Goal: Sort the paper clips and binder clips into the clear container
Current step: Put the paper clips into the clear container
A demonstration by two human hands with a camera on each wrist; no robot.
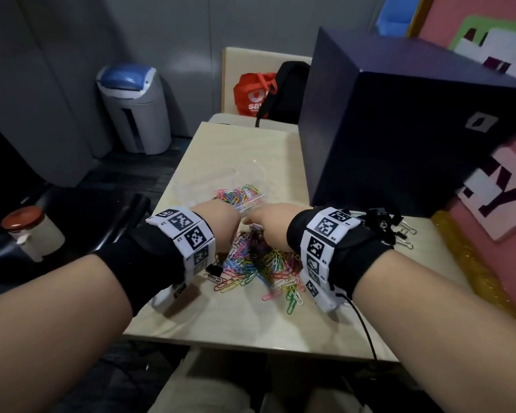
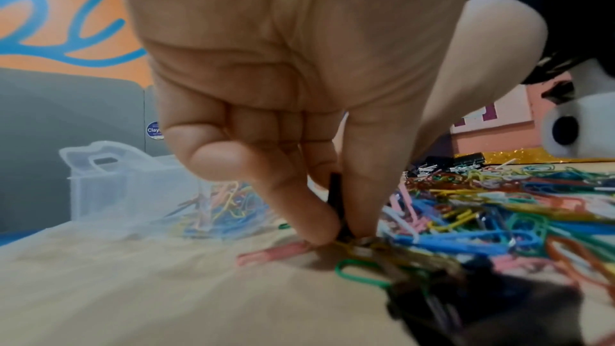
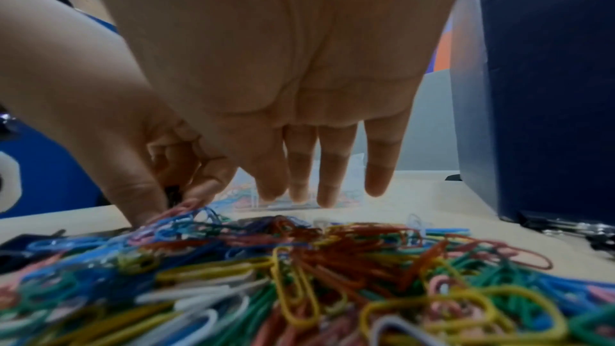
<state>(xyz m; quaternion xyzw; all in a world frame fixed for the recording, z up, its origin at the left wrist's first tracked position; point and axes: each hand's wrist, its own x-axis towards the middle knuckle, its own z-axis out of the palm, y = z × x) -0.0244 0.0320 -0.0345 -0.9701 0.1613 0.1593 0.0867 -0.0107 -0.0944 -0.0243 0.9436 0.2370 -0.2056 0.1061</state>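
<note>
A pile of coloured paper clips (image 1: 256, 263) (image 2: 499, 207) (image 3: 299, 259) lies in the middle of the beige table (image 1: 236, 323). Just beyond it stands the clear container (image 1: 245, 201) (image 2: 133, 186) with several paper clips inside. My left hand (image 1: 221, 222) (image 2: 339, 233) is at the pile's far edge, thumb and finger pinching a small black binder clip (image 2: 334, 194) against the table. Beside it, my right hand (image 1: 265, 222) (image 3: 319, 194) hovers with straight fingers pointing down, holding nothing. More black binder clips (image 1: 382, 225) (image 2: 465, 161) lie to the right.
A big dark blue box (image 1: 399, 129) (image 3: 549, 88) stands on the table's right side, close to the right hand. One binder clip (image 1: 213, 269) lies under my left wrist. A white jar (image 1: 33, 231) and a waste bin (image 1: 134, 108) are off the table to the left.
</note>
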